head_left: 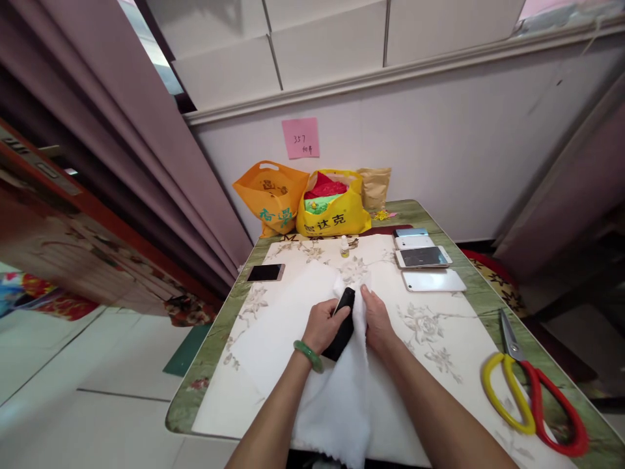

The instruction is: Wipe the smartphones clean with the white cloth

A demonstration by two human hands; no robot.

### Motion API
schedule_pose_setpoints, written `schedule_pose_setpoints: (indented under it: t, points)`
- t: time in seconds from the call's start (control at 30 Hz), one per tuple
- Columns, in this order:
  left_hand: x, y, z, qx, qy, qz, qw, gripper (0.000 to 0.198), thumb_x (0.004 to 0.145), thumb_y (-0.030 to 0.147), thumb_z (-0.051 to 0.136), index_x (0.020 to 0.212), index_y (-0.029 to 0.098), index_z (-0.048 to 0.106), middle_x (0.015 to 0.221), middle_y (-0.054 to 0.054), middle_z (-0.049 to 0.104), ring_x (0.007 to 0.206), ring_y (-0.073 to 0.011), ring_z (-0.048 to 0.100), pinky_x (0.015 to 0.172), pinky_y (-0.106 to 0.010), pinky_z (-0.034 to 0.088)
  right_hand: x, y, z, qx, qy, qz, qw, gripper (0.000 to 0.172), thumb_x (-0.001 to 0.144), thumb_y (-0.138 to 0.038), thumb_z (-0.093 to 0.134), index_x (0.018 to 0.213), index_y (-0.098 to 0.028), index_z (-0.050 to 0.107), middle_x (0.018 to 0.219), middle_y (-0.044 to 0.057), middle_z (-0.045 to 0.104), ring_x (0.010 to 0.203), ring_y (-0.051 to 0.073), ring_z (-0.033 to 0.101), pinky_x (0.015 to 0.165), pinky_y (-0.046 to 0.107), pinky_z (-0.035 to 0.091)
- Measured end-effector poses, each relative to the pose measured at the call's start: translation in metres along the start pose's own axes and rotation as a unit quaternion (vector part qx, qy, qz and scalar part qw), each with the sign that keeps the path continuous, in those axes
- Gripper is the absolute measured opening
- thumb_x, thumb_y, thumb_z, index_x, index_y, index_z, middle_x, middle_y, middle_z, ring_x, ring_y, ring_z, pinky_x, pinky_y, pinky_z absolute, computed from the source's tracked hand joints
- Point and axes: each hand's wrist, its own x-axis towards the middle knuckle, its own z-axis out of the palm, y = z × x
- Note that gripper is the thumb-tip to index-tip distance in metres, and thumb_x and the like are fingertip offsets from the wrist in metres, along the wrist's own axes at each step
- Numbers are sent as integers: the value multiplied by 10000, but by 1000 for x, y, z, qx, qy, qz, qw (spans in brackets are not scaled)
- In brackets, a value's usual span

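A black smartphone (346, 329) is tilted up over the middle of the table, with my left hand (323, 327) closed around its left edge, thumb across the dark face. A green bangle (308, 356) circles my left wrist. My right hand (377, 319) grips a white cloth (342, 404) against the phone's right side. The cloth hangs down toward the front table edge. Part of the phone is hidden behind the cloth and fingers. Beneath lies a white sheet (273, 332) on the flower-patterned cover (215, 400).
Scissors (513, 352) with yellow and red handles lie at the right. Several phones (434, 281) line the back right; another phone (266, 273) lies left. A small bottle (344, 247) stands behind my hands. An orange bag (273, 195) and a yellow bag (336, 221) stand by the wall.
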Motion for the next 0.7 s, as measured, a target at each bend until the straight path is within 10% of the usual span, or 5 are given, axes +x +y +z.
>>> schedule_pose_setpoints:
  t: [0.37, 0.7]
  points:
    - [52, -13, 21, -217, 323, -31, 921, 409, 739, 484, 628, 543, 192, 420, 516, 70, 347, 537, -86, 318, 512, -222, 278, -7, 7, 3, -148, -91, -49, 984, 516, 754, -538, 682, 1144, -201, 656, 1037, 48, 725, 936, 250, 652, 890, 377, 473]
    - [33, -11, 27, -261, 397, 12, 880, 338, 798, 503, 584, 821, 168, 631, 715, -3, 612, 663, -122, 514, 649, -240, 427, -9, 7, 4, -126, -74, -31, 989, 502, 742, -530, 691, 1105, -185, 661, 993, 56, 734, 910, 250, 658, 843, 354, 496]
